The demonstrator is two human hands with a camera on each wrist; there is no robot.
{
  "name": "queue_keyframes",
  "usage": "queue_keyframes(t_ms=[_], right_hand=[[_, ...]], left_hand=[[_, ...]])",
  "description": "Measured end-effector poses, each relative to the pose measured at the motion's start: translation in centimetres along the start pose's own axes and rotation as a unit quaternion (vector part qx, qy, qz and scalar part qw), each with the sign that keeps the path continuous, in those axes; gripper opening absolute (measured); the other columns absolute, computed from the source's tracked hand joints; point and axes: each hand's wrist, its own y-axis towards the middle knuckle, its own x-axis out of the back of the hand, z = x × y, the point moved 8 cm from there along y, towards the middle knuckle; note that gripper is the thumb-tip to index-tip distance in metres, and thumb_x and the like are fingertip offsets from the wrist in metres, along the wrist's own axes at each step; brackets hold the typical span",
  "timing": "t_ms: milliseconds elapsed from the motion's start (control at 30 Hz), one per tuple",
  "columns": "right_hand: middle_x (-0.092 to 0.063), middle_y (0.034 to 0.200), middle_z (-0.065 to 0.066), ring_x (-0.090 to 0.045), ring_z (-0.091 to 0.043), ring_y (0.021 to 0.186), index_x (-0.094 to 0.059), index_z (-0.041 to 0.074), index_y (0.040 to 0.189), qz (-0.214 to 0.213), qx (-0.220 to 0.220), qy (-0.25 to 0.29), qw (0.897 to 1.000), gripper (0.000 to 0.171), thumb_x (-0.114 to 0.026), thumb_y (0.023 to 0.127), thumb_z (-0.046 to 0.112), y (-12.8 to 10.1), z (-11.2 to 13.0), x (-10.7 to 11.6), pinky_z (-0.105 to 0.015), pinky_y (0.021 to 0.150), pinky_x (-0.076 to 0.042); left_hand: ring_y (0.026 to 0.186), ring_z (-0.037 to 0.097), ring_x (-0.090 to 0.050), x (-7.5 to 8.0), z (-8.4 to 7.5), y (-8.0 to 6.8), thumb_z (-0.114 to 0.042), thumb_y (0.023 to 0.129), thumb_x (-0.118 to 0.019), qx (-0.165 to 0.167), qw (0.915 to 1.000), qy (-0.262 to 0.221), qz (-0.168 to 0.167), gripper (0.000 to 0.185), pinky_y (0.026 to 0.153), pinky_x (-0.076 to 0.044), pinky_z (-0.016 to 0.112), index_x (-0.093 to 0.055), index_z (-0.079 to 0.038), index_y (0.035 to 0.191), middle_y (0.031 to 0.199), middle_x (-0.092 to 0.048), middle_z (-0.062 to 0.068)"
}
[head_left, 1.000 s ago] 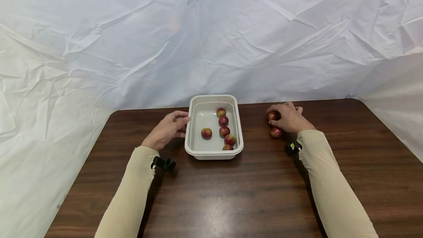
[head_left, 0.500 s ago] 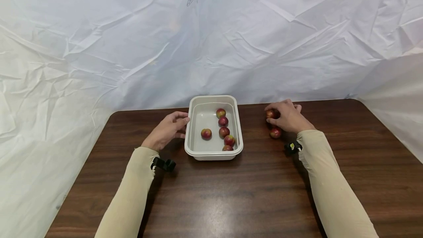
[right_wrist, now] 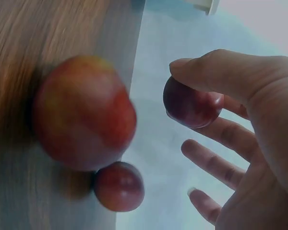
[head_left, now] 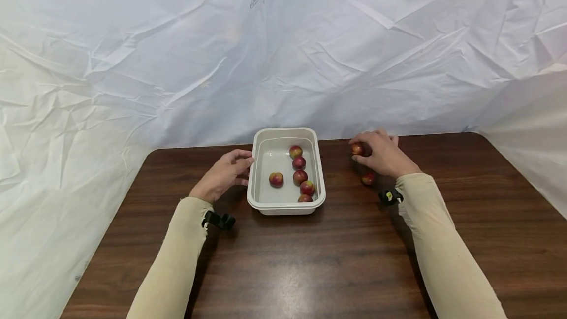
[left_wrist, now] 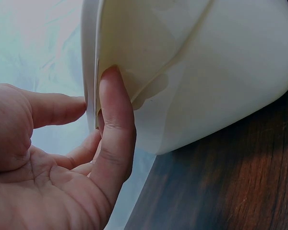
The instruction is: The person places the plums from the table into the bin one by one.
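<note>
My left hand (head_left: 225,174) pinches the left rim of a white plastic container (head_left: 288,206); in the left wrist view the thumb presses the rim's edge and a finger lies against the wall (left_wrist: 221,81). Several red and yellow plums lie inside, most in a row along the right side, with one plum (head_left: 276,179) apart at the left. To the right, my right hand (head_left: 384,154) holds a plum (right_wrist: 192,103) between thumb and fingers, raised off the table. Two more plums rest on the table below it, a near one (right_wrist: 84,115) and a farther one (right_wrist: 119,187).
The dark wooden table (head_left: 283,260) ends at a back edge just behind the container. A white sheet (head_left: 283,53) hangs behind it and at both sides. Black wrist straps (head_left: 219,220) with small devices sit over beige sleeves (head_left: 170,265).
My right hand has lifted the plum and moved it slightly left and back, away from the plum on the table. The left hand and the container have stayed in place.
</note>
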Motion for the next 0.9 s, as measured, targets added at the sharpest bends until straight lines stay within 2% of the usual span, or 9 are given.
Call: queue_keyframes(t_ms=[233, 533, 900], right_hand=[[-0.067, 0.130, -0.014, -0.047, -0.038, 0.128, -0.068, 0.010, 0.128, -0.005, 0.035, -0.006, 0.999, 0.036, -0.074, 0.095, 0.020, 0.1, 1.9, 0.2, -0.055, 0.092, -0.034], [-0.069, 0.123, -0.013, -0.052, -0.037, 0.123, -0.068, 0.008, 0.126, -0.024, 0.085, -0.015, 0.996, 0.035, -0.074, 0.094, 0.018, 0.1, 4.2, 0.7, -0.064, 0.100, -0.038], [-0.069, 0.120, -0.008, -0.055, -0.031, 0.120, -0.069, 0.012, 0.126, -0.038, 0.102, -0.023, 0.994, 0.036, -0.076, 0.093, 0.023, -0.2, 6.4, 1.3, -0.059, 0.102, -0.039]], left_hand=[[0.101, 0.023, -0.063, 0.0, 0.0, 0.0, -0.026, 0.109, -0.051, -0.004, 1.0000, 0.001, 0.000, 0.042, 0.084, -0.060, 0.034, -0.045, -0.006, 0.145, 0.134, -0.057, 0.020], [0.103, 0.023, -0.064, 0.0, 0.0, -0.1, -0.026, 0.109, -0.051, -0.005, 1.0000, 0.002, 0.001, 0.043, 0.084, -0.060, 0.033, -0.044, -0.004, 0.146, 0.136, -0.055, 0.023], [0.103, 0.023, -0.063, 0.0, 0.0, -0.1, -0.027, 0.109, -0.051, -0.007, 1.0000, 0.006, 0.002, 0.045, 0.085, -0.060, 0.032, -0.043, -0.004, 0.147, 0.138, -0.054, 0.023]])
